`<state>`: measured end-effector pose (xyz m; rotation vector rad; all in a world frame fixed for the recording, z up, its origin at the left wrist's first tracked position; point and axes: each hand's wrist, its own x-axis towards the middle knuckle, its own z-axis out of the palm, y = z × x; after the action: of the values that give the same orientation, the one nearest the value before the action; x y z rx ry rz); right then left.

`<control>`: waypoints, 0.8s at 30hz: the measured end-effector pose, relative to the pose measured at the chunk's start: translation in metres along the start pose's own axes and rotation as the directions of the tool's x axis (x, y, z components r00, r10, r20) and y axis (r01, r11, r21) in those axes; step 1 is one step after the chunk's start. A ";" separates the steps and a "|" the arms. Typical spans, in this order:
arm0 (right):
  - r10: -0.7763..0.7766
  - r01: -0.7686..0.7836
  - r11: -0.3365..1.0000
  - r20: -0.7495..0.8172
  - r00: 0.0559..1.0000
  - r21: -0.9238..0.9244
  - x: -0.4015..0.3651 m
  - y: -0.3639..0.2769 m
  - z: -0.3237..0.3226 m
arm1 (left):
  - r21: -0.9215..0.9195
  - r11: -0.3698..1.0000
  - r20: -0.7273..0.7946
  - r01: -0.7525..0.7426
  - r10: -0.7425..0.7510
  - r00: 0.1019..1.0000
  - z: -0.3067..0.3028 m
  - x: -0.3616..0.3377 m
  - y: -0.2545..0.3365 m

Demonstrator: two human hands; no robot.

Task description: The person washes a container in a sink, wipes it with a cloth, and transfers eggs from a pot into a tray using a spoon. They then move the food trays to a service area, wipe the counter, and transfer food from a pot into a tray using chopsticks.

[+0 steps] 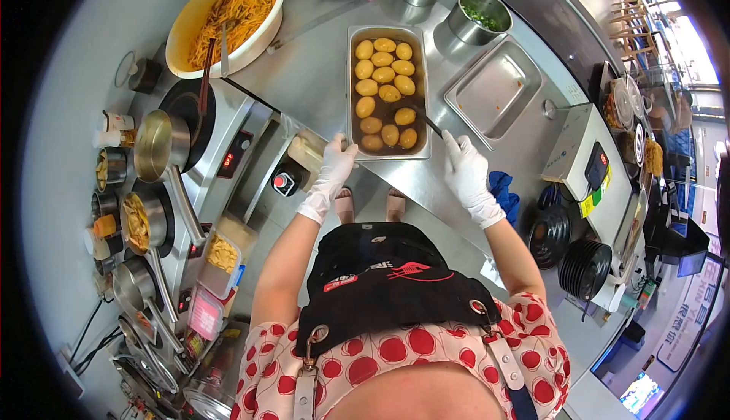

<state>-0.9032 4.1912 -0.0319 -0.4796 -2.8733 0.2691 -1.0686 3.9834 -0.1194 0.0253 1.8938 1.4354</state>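
Observation:
A deep steel pan (426,85) of peeled brown eggs (383,76) in dark liquid stands on the counter in front of me. My left hand (336,165), in a white glove, is closed on the pan's near left corner. On the other side, my gloved right hand (465,169) grips a thin dark-handled utensil (432,125) that slants over the pan's right rim among the eggs. The utensil's head is hidden in the liquid, so its kind cannot be made out.
A shallow steel tray (493,85) lies right of the pan, below a pot of chopped greens (479,17). Far left stands a white tub (271,36) of orange shreds. Saucepans (162,146) sit on burners at left; black bowls (585,268) are stacked at right.

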 end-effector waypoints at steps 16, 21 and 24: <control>0.122 -0.153 0.954 0.132 0.984 0.257 -0.035 -0.017 0.017 | -0.176 0.978 -0.102 -0.114 0.097 0.990 -0.010 0.025 -0.029; 0.196 -0.217 0.940 0.103 0.975 0.263 -0.041 -0.009 0.002 | -0.287 0.953 -0.193 -0.094 0.039 0.981 -0.013 0.030 -0.019; 0.285 -0.284 0.923 0.032 0.958 0.259 -0.055 0.003 -0.003 | -0.286 0.957 -0.179 -0.048 -0.004 0.984 -0.013 0.016 0.000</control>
<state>-0.8508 4.1762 -0.0394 -0.8417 -2.6970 0.6832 -1.0873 3.9795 -0.1265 -0.2299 1.8061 1.7685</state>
